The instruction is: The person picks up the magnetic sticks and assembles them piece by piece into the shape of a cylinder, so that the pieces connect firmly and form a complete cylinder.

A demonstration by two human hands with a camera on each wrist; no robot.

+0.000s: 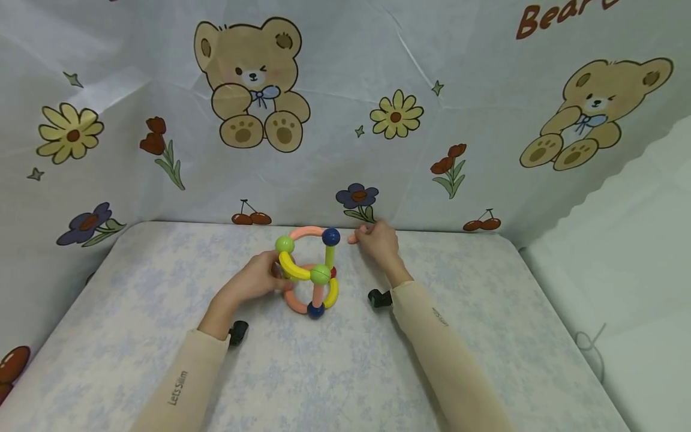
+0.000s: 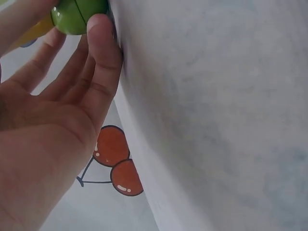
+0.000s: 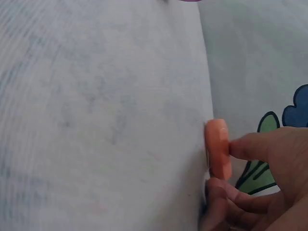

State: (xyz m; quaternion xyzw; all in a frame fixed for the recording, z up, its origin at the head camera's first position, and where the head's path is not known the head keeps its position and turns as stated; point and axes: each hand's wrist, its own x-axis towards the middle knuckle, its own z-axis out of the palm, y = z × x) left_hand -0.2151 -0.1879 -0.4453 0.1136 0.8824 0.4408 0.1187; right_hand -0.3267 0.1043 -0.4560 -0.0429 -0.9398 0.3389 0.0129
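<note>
A ball-and-stick toy frame point(image 1: 320, 275) stands on the table, built of green, dark blue and red balls joined by yellow, green and salmon rods, some curved. On its left side my left hand point(image 1: 254, 277) grips it, fingers behind and thumb low in front. The left wrist view shows a green ball point(image 2: 79, 14) at the fingertips of that hand point(image 2: 62, 106). Near the table's back edge my right hand point(image 1: 379, 243) pinches a short salmon rod point(image 3: 219, 149). In the right wrist view the thumb touches one side of it, with other fingers at its lower end.
The pale blue-patterned table point(image 1: 302, 372) ends at a hanging cloth point(image 1: 335, 72) printed with bears and flowers. Dark wrist cameras point(image 1: 379, 298) jut from both sleeves. A thin cable point(image 1: 591, 345) hangs beyond the table's right edge.
</note>
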